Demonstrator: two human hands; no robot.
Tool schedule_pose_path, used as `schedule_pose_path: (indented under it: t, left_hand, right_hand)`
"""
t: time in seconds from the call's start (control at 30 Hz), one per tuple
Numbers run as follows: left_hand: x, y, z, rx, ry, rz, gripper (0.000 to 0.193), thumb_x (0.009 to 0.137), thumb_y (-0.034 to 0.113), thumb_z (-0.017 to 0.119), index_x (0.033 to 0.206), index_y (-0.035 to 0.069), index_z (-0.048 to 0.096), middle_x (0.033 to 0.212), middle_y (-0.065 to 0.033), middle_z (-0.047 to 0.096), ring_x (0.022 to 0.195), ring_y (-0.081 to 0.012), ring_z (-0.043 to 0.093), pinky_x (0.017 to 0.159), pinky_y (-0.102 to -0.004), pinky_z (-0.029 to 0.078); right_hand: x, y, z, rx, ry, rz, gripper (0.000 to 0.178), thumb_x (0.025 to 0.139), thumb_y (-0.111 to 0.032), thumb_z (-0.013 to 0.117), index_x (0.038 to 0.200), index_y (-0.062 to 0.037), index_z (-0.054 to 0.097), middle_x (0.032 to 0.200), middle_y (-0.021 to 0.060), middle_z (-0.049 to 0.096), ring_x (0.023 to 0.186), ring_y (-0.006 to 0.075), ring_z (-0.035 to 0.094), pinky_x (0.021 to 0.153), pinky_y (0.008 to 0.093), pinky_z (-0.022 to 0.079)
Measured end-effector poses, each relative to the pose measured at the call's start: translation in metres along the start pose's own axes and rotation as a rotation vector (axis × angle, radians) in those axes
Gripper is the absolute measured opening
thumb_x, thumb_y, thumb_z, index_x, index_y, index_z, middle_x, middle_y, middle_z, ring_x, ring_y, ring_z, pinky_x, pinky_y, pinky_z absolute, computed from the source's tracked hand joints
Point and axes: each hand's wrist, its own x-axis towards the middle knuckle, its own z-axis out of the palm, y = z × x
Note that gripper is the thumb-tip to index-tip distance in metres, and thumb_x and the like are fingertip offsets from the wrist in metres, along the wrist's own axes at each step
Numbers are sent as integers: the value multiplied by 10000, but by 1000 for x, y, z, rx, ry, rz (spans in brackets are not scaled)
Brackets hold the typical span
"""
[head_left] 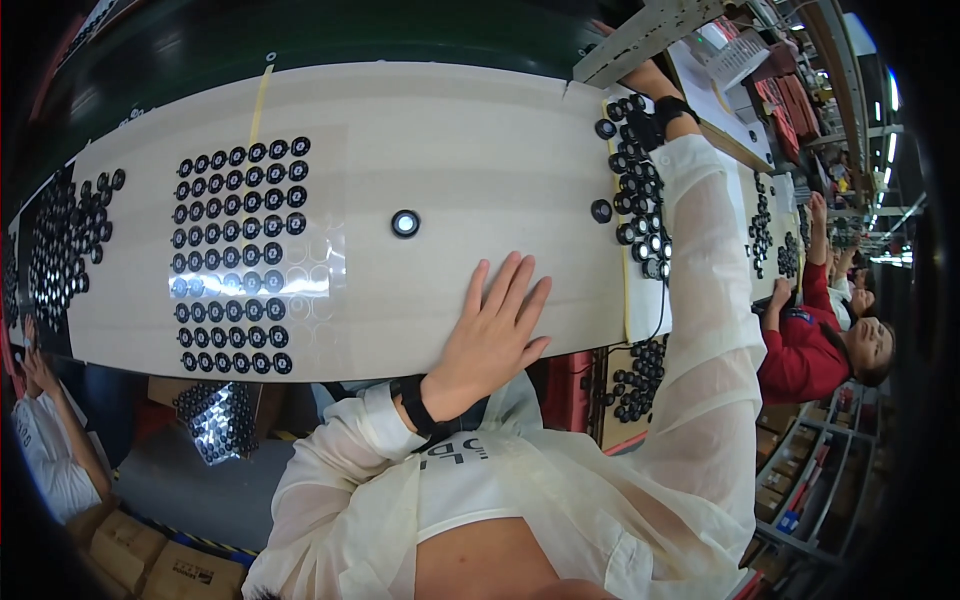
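My left hand [495, 325] lies flat on the pale worktop [480, 120], palm down with its fingers spread, holding nothing. Ahead of it and to the left, a single round black part [405, 223] shows a bright white centre. Farther left is a clear plastic sheet [322, 255] with round pockets, most of them filled by rows of similar black parts [233, 205]. My right arm stretches to the far right, where my right hand [645, 78] is partly hidden behind a metal bar [645, 45]. Its fingers cannot be made out well.
Loose black parts [635, 190] crowd the worktop's right end beside a black cable, and another pile [70, 235] sits at its left end. A dark green belt [420, 35] runs along the far side. Co-workers sit at right, one in a red top [815, 350], and at lower left.
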Motion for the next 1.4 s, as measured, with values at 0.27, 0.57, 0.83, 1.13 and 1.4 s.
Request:
schedule_pose_path:
  t: [0.27,0.57,0.83,1.13,1.4]
  left_hand:
    - [1,3,-1,15,-8,53,659,854,422,636,1360,27,486,1455,-211,406,1409,-344,307,1158,-541,196]
    - [5,-1,-1,38,-48,-1,640,856,394,627,1358,23,485,1443,-217,411,1407,-353,304,1156,-550,196]
    - [3,2,2,-53,-15,0,681,823,333,700,1387,38,459,1467,-211,366,1391,-366,318,1148,-562,196]
    - [4,-20,-62,232,94,-335,772,810,289,725,1472,108,370,1553,-171,263,1442,-393,217,1154,-603,134]
    - [-7,-90,-69,321,168,-390,673,915,323,623,1492,119,342,1550,-185,273,1449,-401,194,1145,-616,102]
  right_hand:
    - [-18,43,-20,-228,-113,-42,340,848,-170,724,1171,-76,675,1154,138,678,1084,242,628,948,371,481]
    - [-69,-110,-73,-41,-299,326,283,919,-152,644,1175,-33,640,1152,161,667,1102,241,638,896,355,512]
    - [-112,-62,-25,-134,-112,204,547,987,-438,501,1432,-129,429,1474,205,392,1415,386,291,1132,463,270]
    - [-137,-86,28,-229,-12,258,576,1003,-459,439,1480,-144,369,1533,249,268,1433,432,227,1165,501,172]
    - [-137,-159,43,-277,-19,222,600,998,-455,444,1486,-118,352,1527,264,265,1443,417,210,1162,521,150]
